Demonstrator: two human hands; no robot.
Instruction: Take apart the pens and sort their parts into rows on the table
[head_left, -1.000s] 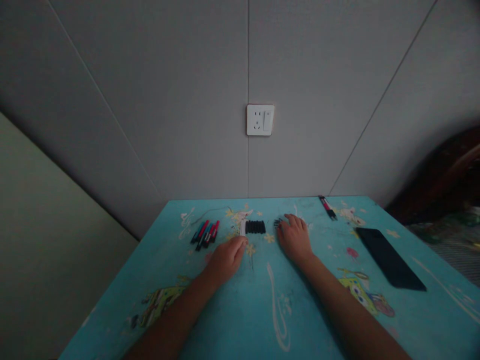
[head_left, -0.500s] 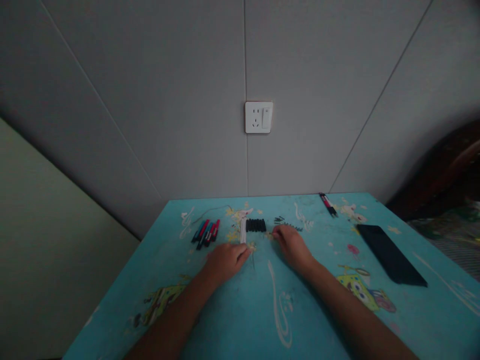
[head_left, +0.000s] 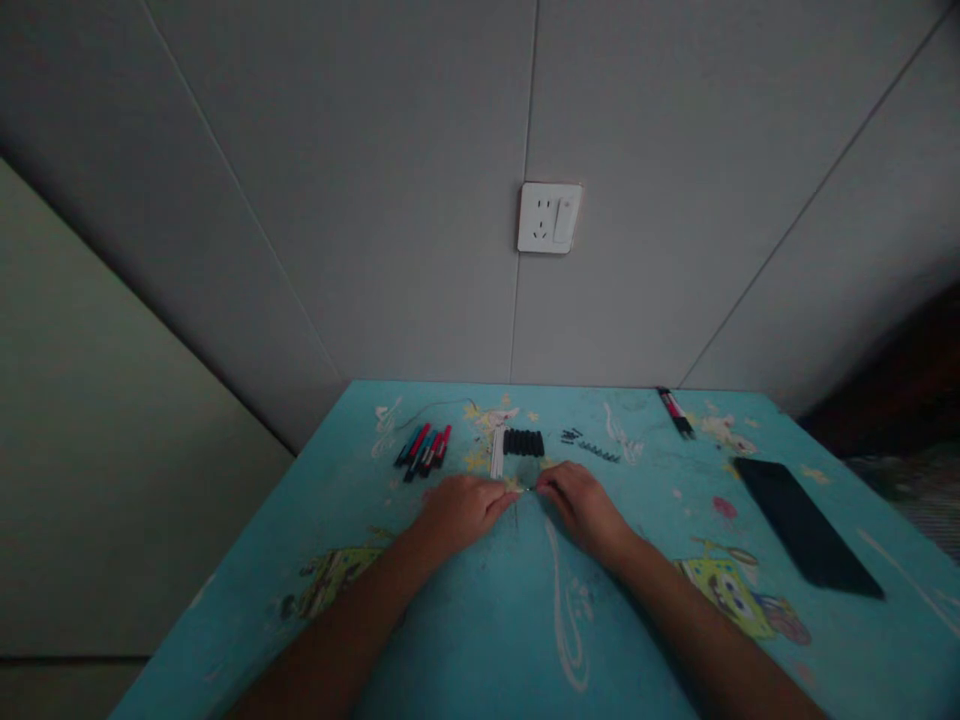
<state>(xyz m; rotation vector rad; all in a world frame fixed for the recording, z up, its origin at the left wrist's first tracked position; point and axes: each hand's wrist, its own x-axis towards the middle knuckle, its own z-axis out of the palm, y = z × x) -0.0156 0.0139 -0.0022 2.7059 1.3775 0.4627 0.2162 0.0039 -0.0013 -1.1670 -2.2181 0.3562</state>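
Note:
My left hand (head_left: 466,508) is closed in a pinch at the middle of the table. Close opposite it, my right hand (head_left: 581,503) pinches too. A thin, small piece (head_left: 529,489) shows between the two sets of fingertips, too small to name. Just beyond my left hand lie slim white sticks (head_left: 497,452) side by side. Touching or nearly touching them is a row of short black tubes (head_left: 523,442). Past my right hand are small dark pieces (head_left: 571,436) and a line of tiny dark parts (head_left: 600,452). Red and blue pen-like barrels with black ends (head_left: 425,452) lie at the left.
A light-blue cartoon-print cloth (head_left: 480,620) covers the table, which stands against a grey wall with a white socket (head_left: 550,218). A dark flat slab (head_left: 806,525) lies at the right. Red-and-black pens (head_left: 676,413) rest near the back edge.
My right hand has come left and toward me, from near the small dark pieces to my left fingertips. The camera view has shifted slightly.

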